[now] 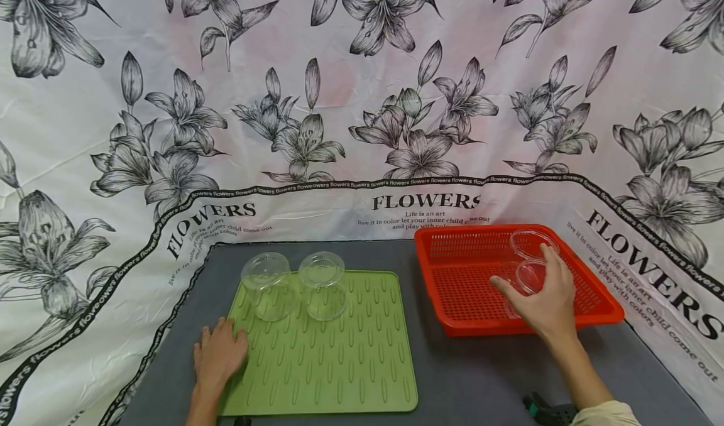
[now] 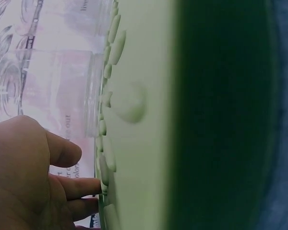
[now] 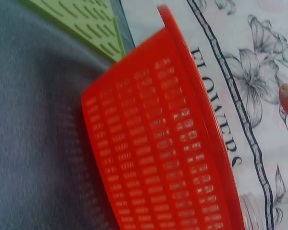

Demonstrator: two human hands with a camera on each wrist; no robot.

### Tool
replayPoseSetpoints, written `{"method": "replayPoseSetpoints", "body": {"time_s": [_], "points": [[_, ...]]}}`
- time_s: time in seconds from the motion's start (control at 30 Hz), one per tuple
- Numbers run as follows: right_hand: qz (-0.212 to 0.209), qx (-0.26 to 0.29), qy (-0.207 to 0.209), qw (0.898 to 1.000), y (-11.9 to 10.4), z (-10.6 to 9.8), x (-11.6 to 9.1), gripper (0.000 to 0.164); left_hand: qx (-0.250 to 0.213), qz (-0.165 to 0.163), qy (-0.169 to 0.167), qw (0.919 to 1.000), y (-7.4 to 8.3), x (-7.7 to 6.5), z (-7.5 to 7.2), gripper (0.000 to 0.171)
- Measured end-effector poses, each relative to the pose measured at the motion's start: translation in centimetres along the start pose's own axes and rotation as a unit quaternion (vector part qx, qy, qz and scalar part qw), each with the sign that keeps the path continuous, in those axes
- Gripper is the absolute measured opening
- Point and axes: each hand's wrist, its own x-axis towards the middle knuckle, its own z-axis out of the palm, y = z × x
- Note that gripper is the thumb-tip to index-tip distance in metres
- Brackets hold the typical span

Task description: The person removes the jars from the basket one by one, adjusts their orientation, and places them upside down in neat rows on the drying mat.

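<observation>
My left hand point(image 1: 219, 355) rests at the left edge of a green ridged mat point(image 1: 339, 376), its fingertips right at the edge in the left wrist view. Beyond it, two clear plastic jars stand side by side at the mat's back: a left jar point(image 1: 270, 300) and a right jar point(image 1: 325, 301). Over the right part of a red plastic basket point(image 1: 469, 327), my right hand point(image 1: 545, 300) is held with thumb and fingers spread apart. Clear plastic containers point(image 1: 528, 276) lie in the basket beside and behind that hand, which partly hides them.
The mat and basket sit on a grey tabletop point(image 1: 452, 382). A white cloth with printed flowers point(image 1: 317, 212) rises behind and along the sides. A dark strap-like object point(image 1: 545, 408) shows near the right wrist.
</observation>
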Motion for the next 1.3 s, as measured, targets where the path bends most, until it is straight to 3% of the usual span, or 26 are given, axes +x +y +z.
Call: {"method": "replayPoseSetpoints", "body": {"time_s": [0.47,0.63,0.87,1.3], "points": [[0.073,-0.076,-0.015,0.994,3.3,-2.2,0.8,0.119,0.011,-0.004,0.0,0.9999,0.0,0.2,-0.4,0.063],[0.069,-0.114,-0.045,0.99,4.3,-2.6,0.9,0.121,0.013,-0.003,-0.001,0.9999,-0.3,0.4,-0.4,0.063],[0.088,-0.182,-0.096,0.975,5.5,-3.1,1.1,0.131,0.006,-0.005,-0.007,0.9999,-0.2,0.5,-0.2,0.063],[0.119,-0.194,-0.159,0.961,6.9,-3.6,2.1,0.128,0.006,-0.006,0.0,1.0,-0.3,0.4,-0.1,0.062]]}}
